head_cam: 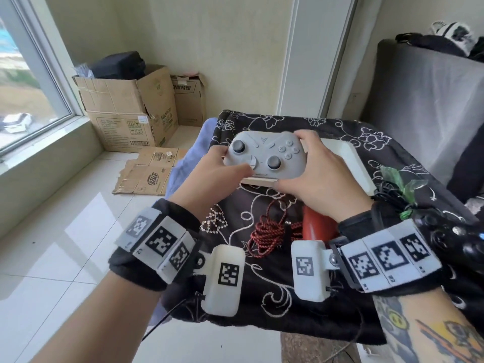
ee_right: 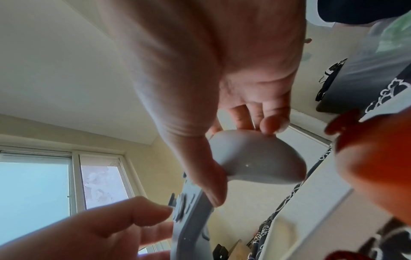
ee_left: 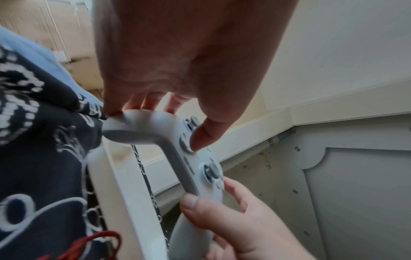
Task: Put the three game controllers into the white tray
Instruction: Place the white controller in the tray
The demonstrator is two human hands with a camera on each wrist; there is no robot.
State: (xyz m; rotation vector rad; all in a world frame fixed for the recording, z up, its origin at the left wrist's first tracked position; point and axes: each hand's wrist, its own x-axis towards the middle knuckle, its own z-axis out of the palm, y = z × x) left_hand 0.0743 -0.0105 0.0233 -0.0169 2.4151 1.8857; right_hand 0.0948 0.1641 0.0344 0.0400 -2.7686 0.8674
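A grey game controller (head_cam: pixel 265 154) is held face up just above the near left end of the white tray (head_cam: pixel 349 158). My left hand (head_cam: pixel 222 165) grips its left handle, thumb on the D-pad (ee_left: pixel 186 142). My right hand (head_cam: pixel 311 163) grips the right handle (ee_right: pixel 255 158), thumb along the lower edge. A red controller (head_cam: pixel 318 224) lies on the dark flowered cloth under my right wrist, partly hidden. A black controller (head_cam: pixel 445 239) lies at the cloth's right edge. The tray rim (ee_left: pixel 124 193) passes right below the grey controller.
A red braided cable (head_cam: pixel 272 233) is bunched beside the red controller. A black cord with green leaves (head_cam: pixel 400 183) lies by the tray's near right corner. Cardboard boxes (head_cam: pixel 125 111) stand on the floor at left, and a grey upholstered seat (head_cam: pixel 424 100) rises at right.
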